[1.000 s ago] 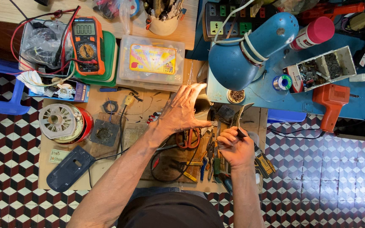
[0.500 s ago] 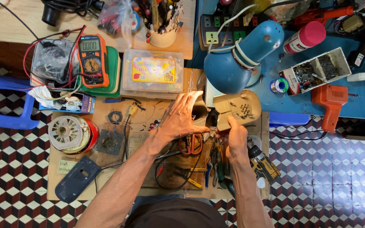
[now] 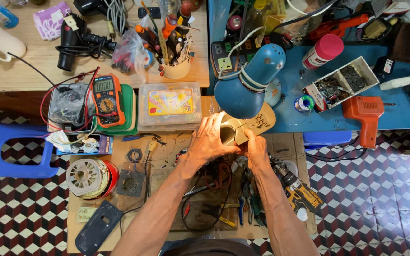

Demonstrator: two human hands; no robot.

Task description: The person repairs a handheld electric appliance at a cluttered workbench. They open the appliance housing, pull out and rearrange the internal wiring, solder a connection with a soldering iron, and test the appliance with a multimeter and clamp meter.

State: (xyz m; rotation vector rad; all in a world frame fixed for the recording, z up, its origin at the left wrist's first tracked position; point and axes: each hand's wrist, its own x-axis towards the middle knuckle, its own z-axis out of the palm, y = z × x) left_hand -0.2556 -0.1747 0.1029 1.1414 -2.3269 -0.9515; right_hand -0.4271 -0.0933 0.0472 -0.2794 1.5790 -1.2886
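Both hands, left hand (image 3: 209, 140) and right hand (image 3: 256, 151), have closed onto the beige casing (image 3: 252, 125), lifted under the lamp.

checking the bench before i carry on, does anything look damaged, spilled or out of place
Nothing looks spilled. The beige plastic casing held by the left hand and right hand is opened up, and loose wires sprawl across the crowded workboard beneath.

Smooth beige plastic casing (image 3: 252, 124)
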